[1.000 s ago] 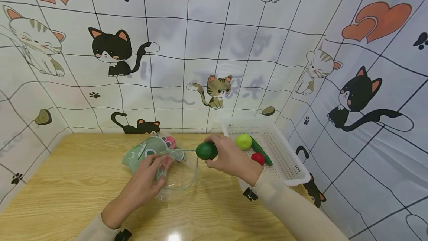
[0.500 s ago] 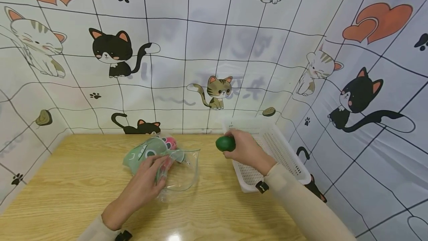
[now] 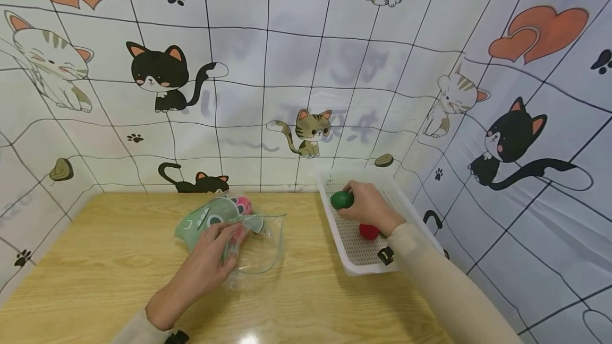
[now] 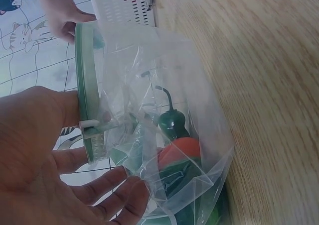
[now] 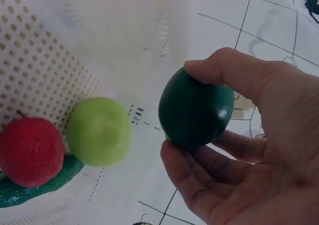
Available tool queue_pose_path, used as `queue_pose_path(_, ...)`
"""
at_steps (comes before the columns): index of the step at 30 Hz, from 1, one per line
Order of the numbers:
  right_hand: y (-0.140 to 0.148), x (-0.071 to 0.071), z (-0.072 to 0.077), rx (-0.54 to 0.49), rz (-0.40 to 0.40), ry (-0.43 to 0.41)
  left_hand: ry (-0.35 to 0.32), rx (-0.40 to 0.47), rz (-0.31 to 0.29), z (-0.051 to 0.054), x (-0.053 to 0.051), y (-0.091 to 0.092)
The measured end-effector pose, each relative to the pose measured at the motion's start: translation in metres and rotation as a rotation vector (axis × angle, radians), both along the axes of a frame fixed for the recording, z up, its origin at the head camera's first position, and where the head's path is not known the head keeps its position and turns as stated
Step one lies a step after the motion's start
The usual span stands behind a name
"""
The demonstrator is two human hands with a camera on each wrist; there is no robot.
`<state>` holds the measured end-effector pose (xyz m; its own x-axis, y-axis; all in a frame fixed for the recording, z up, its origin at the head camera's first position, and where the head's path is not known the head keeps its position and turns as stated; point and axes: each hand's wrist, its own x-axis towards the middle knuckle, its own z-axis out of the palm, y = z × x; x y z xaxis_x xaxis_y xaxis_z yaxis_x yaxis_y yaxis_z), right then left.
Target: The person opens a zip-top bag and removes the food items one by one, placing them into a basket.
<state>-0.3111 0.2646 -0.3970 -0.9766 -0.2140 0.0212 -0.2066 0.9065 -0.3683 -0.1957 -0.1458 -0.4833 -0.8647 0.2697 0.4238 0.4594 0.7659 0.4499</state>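
My right hand (image 3: 373, 207) holds a dark green egg-shaped fruit (image 5: 194, 108) between thumb and fingers, over the white perforated basket (image 3: 353, 268). Inside the basket are a light green apple (image 5: 99, 130), a red apple (image 5: 32, 151) and a cucumber (image 5: 45, 186). In the head view my right hand and sleeve cover part of these. My left hand (image 3: 207, 256) grips the mouth of a clear plastic zip bag (image 4: 134, 60) with a green printed face. Through the plastic show a dark green stemmed vegetable (image 4: 173, 123) and an orange-red round piece (image 4: 180, 150).
Wood-grain table (image 3: 115, 259) lies under the bag and basket. A cat-printed cloth (image 3: 248, 68) rises behind the table and along both sides. The bag lies left of centre, the basket at the right, with table surface between them.
My right hand has carried the dark green fruit rightward from the bag's mouth to above the basket. My left hand has stayed in place on the bag.
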Motion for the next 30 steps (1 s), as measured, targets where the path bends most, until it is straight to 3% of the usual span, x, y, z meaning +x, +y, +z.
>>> queue_pose_path(14,0.000,-0.012,-0.014,0.108,-0.022,-0.139,-0.027,0.011,0.000,0.000,0.001,-0.001)
queue_pose_path(20,-0.006,-0.014,-0.020,0.197,-0.006,-0.160,-0.016,0.005,-0.005,0.001,0.000,0.000)
queue_pose_path(30,-0.007,-0.023,-0.034,0.253,-0.007,-0.209,-0.013,0.000,-0.016,0.001,0.002,0.001)
